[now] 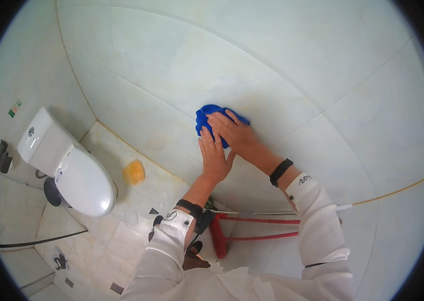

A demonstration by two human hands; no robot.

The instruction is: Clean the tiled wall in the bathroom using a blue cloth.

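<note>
A bunched blue cloth point(205, 113) lies pressed flat against the pale tiled wall point(181, 67). My right hand point(234, 129) covers much of the cloth, its fingers spread over the upper part. Below and to the left, my left hand point(213, 156) rests its fingertips on the cloth's lower edge, the palm towards the wall. The part of the cloth beneath both hands is hidden. Faint yellowish and brown stains mark the wall around it.
A white toilet point(84, 180) with its lid down stands at left, a dark bin point(54, 192) beside it. An orange-yellow sponge-like piece point(134, 172) lies on the wet floor. Below my arms are a red-framed tool point(218, 237) and a pale pole point(272, 213) by the wall.
</note>
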